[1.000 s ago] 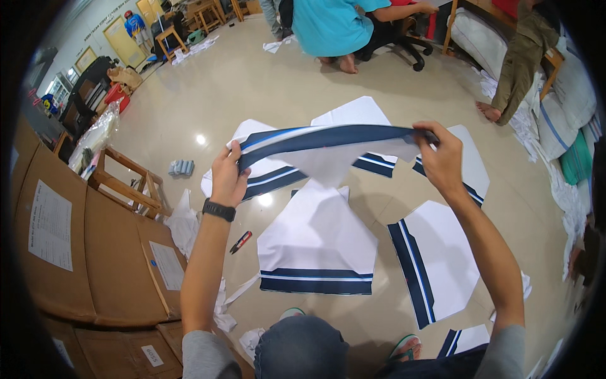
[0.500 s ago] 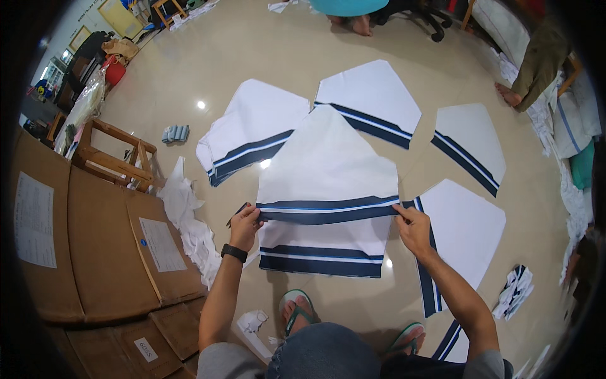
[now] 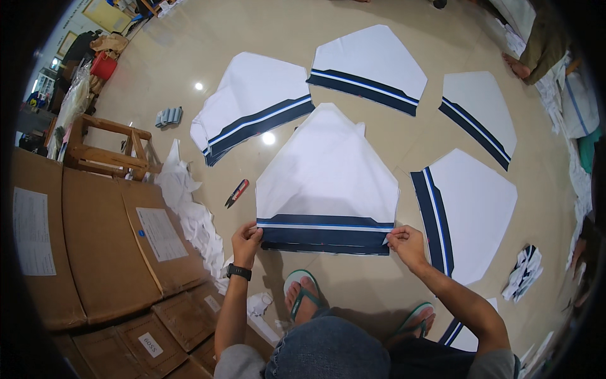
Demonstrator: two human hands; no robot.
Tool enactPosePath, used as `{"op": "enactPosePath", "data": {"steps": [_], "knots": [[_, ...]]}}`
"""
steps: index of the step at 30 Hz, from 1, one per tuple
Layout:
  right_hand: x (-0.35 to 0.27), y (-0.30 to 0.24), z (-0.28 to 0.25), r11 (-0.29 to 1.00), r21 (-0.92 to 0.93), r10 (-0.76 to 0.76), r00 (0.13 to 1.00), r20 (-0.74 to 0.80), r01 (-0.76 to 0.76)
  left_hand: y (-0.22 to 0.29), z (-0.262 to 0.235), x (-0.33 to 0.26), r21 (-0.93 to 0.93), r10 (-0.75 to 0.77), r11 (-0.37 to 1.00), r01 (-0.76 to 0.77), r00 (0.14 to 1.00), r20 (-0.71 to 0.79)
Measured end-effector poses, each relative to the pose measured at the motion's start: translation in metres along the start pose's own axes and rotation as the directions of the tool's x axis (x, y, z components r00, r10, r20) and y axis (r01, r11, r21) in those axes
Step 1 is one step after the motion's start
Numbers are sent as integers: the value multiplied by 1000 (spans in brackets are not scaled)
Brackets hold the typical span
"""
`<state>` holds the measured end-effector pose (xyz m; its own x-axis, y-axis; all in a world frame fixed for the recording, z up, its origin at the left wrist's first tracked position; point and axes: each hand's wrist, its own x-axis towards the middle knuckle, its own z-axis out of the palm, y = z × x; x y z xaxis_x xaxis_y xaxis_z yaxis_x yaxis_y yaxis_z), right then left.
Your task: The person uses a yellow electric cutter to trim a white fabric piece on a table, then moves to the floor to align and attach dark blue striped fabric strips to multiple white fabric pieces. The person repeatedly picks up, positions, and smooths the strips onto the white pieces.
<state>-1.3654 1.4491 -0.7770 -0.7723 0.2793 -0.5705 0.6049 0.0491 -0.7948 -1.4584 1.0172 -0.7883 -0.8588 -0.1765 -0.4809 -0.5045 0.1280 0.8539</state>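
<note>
A white fabric panel [image 3: 325,174] with a navy, white and blue striped band spreads before me, its pointed end away from me. Its striped edge lies over another panel, whose navy edge [image 3: 325,249] shows just below. My left hand [image 3: 247,245] pinches the left end of the band, and a dark watch circles that wrist. At the other end, my right hand [image 3: 406,247] pinches the band's corner between thumb and fingers. Red and black thread snips [image 3: 237,193] rest on the floor beyond my left hand.
Matching panels lie around: a pile [image 3: 255,88] at far left, others at the far middle [image 3: 372,57], far right [image 3: 483,104] and right [image 3: 480,215]. Brown cartons [image 3: 95,234], a wooden stool [image 3: 107,150] and white scraps [image 3: 183,196] stand or lie left. A striped cloth bundle [image 3: 524,273] sits right.
Both hands have brought the panel's striped edge down toward me, covering most of the lower panel's band. The snips, partly hidden behind my left hand before, show fully. The view has shifted.
</note>
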Motion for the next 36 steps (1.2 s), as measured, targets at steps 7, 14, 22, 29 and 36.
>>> {"op": "enactPosePath", "data": {"steps": [7,14,22,29,36], "knots": [[-9,4,3,995,15,94,995,24,-94,-28,-15,-6,15,48,999,-48,997,-55],[-2,25,-2,992,-124,21,999,28,-17,-25,-10,-10,216,134,970,-115,988,-75],[-1,27,-6,959,-281,22,1000,-15,-25,-23,-12,-14,198,109,976,-94,992,-68],[-2,34,-11,916,-384,-120,993,16,117,-21,-11,-18,182,82,981,-70,995,-60],[-4,34,-11,921,-376,-104,995,1,97,-23,-11,-19,180,66,982,-57,997,-41]]}}
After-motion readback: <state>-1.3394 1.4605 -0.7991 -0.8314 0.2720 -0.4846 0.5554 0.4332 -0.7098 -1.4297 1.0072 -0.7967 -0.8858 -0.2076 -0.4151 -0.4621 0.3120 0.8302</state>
